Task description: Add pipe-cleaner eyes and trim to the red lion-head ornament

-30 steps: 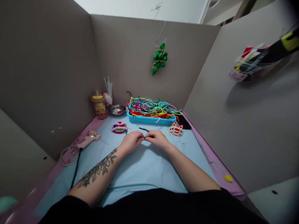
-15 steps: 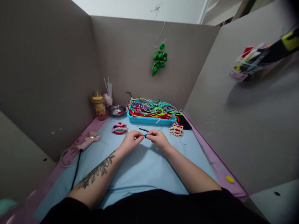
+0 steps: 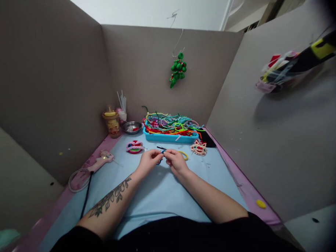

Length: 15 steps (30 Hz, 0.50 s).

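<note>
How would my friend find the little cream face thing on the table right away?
At the far end of the light blue cloth sits a blue tray piled with fuzzy stems. In front of its right end lies the cream face. Its cream edging sets it apart from the pink-edged piece farther left.

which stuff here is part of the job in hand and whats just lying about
Likely part of it:
blue piece, pinched by left hand and right hand
coloured fuzzy stems in the blue tray, seemingly similar material
dark-tipped tool beyond the hands, partly hidden

Seemingly just about:
lidded cup
yellow disc
green ornament, hanging
</note>
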Tool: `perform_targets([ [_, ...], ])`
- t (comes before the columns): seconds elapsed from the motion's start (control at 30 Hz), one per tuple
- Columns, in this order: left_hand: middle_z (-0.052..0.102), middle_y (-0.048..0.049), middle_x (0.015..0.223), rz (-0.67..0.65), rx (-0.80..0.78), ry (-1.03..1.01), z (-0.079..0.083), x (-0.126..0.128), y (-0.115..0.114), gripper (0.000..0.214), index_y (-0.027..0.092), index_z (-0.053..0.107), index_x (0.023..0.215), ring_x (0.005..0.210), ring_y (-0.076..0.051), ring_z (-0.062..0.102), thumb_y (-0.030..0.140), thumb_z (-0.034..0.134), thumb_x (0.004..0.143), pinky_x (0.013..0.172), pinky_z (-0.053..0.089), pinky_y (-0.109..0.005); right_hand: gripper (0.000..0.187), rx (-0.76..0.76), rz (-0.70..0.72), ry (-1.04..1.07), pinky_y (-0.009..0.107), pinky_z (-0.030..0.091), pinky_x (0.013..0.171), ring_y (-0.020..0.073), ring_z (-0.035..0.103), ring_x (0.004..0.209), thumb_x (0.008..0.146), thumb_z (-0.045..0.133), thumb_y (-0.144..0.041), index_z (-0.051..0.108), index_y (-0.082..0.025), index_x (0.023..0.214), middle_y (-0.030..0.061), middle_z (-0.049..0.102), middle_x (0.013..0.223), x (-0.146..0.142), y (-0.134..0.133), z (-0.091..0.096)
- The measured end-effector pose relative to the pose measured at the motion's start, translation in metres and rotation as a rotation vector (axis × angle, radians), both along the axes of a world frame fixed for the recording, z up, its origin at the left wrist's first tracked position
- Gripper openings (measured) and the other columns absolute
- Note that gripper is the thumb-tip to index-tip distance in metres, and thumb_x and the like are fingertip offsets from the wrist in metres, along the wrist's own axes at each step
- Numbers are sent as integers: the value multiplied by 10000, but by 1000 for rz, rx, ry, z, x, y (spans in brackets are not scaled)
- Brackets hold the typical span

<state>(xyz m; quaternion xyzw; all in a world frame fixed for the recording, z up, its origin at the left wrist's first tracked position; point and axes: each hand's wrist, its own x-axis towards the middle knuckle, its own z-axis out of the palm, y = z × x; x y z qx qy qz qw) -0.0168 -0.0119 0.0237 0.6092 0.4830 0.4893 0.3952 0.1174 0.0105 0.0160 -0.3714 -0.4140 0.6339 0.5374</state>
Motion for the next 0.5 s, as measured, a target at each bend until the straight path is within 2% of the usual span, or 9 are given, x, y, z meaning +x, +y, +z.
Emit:
perform_targets([
  [0.27, 630, -21, 628, 36, 16, -19, -1, 1, 0, 230, 129, 645, 722, 564, -114, 549, 351, 585, 729, 539, 434, -216, 281, -134, 35, 156, 174, 229, 382, 56, 361, 437, 483, 782, -304, 562, -167, 590, -50, 451, 465, -7, -3, -7],
  [0.4, 609, -8, 597, 26, 11, -24, -2, -1, 2, 206, 132, 621, 705, 535, -104, 534, 329, 575, 738, 518, 424, -209, 279, -67, 117, 61, 182, 241, 389, 53, 370, 426, 517, 781, -336, 591, -156, 612, -46, 466, 468, -1, -1, -5],
  [0.5, 610, -16, 593, 28, -8, -38, 0, -4, 4, 215, 130, 610, 715, 538, -114, 546, 341, 574, 739, 506, 423, -212, 283, 36, 146, -84, 191, 263, 400, 61, 401, 447, 579, 746, -382, 655, -149, 712, -21, 540, 540, 9, 4, 0],
])
